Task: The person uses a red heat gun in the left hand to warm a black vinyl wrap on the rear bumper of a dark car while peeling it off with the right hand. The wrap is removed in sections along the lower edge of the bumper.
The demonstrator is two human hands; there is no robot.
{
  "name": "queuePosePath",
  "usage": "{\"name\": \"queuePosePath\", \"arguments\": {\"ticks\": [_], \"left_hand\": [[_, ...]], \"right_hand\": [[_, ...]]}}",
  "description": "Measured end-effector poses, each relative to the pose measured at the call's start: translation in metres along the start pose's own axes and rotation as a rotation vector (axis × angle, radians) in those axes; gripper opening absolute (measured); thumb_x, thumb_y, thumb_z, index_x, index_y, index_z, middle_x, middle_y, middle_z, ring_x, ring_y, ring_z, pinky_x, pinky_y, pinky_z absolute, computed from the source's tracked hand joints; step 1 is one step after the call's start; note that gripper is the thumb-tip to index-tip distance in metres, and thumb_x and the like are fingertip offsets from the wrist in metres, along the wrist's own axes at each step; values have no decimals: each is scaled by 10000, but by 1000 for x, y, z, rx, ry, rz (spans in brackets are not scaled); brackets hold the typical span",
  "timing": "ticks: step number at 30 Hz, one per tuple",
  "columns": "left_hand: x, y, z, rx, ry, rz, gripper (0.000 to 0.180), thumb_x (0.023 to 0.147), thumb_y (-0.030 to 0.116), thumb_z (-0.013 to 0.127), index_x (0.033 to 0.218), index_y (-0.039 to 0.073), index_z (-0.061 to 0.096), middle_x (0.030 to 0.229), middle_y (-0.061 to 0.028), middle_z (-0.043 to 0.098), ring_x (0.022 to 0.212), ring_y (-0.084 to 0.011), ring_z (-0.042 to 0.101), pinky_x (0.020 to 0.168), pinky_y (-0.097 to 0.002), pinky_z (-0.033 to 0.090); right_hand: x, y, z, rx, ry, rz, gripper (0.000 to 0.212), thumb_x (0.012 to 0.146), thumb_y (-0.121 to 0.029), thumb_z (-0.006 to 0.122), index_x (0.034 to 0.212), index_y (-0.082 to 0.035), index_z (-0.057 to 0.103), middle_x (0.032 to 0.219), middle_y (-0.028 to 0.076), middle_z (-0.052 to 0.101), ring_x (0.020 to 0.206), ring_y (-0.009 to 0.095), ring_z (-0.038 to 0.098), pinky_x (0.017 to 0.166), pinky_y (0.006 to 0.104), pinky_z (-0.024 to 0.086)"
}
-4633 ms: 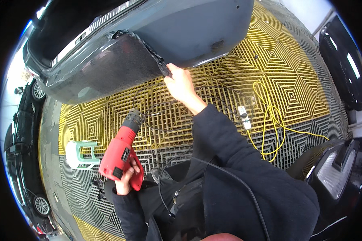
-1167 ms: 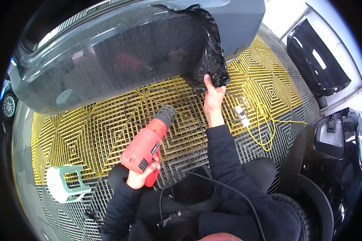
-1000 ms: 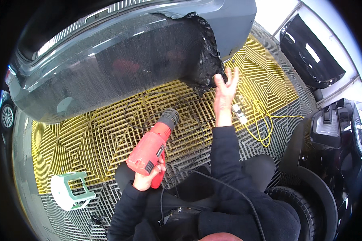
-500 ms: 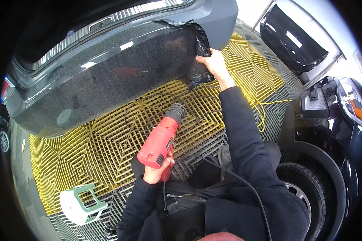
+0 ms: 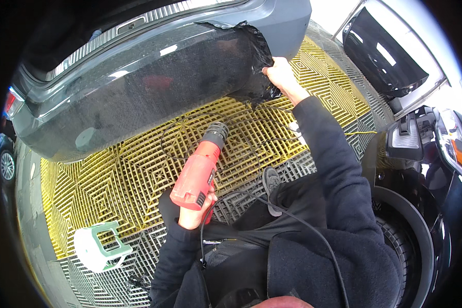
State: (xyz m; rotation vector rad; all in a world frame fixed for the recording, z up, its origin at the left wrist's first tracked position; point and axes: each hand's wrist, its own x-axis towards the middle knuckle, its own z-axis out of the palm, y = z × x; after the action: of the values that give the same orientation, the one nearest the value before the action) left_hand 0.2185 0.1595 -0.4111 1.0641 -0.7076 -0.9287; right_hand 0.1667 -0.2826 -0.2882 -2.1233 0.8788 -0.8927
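My left hand (image 5: 191, 218) is wrapped round the handle of a red heat gun (image 5: 195, 177). Its black nozzle (image 5: 216, 132) points up and to the right, toward the bumper's lower edge, and stays apart from it. At the right end of the grey car bumper (image 5: 154, 87), a sheet of glossy black film (image 5: 262, 54) stands away from the surface in wrinkled folds. My right hand (image 5: 283, 76) pinches the loose edge of this film, thumb on top. The grip of the heat gun is partly hidden by my fingers.
Yellow and grey floor grating (image 5: 138, 179) lies below, with dark cables on it. A black cable (image 5: 303, 220) runs across my lap. A white and pale green step stool (image 5: 95, 246) stands at the lower left. To the right are a black car (image 5: 421, 169) and a detached black panel (image 5: 382, 51).
My right hand has shifted slightly to the right with the film edge, which spreads out more. The heat gun sits a little higher and farther left. My shoe now shows on the grating.
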Motion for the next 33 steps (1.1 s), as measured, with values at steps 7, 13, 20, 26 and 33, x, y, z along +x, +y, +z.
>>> {"name": "queuePosePath", "arguments": {"ticks": [7,13,20,26,33], "left_hand": [[-2,1,14,-9,21,-2,261,933,-65,605,1181,12,590,1049,-70,621,876,-158,654,800,-314,552],[-7,1,22,5,43,31,247,936,-55,612,1174,10,596,1052,-72,629,871,-157,653,799,-313,552],[-12,1,28,48,90,14,291,925,6,645,1203,36,566,1057,-54,619,880,-157,654,784,-309,543],[-12,2,28,37,95,9,314,923,-28,625,1224,34,559,1071,-57,620,883,-160,656,786,-307,548],[-15,4,27,26,101,17,286,920,-21,624,1196,34,569,1056,-50,620,882,-153,655,784,-303,546]], "right_hand": [[-12,-4,16,-43,76,-21,301,821,-129,711,1099,-13,725,1052,225,731,1024,382,699,912,418,536],[-20,-16,19,-87,76,-53,302,827,-107,716,1114,-14,726,1011,211,747,981,338,720,885,412,536],[-22,-17,24,-176,125,-174,211,821,-153,692,970,-4,707,937,253,709,935,440,687,849,471,544],[-23,-19,25,-211,83,-138,228,838,-129,720,1039,-22,727,923,203,743,918,346,730,837,411,531],[-30,-24,27,-150,111,-160,187,817,-142,673,935,-1,708,896,254,707,893,435,697,815,471,547]]}}
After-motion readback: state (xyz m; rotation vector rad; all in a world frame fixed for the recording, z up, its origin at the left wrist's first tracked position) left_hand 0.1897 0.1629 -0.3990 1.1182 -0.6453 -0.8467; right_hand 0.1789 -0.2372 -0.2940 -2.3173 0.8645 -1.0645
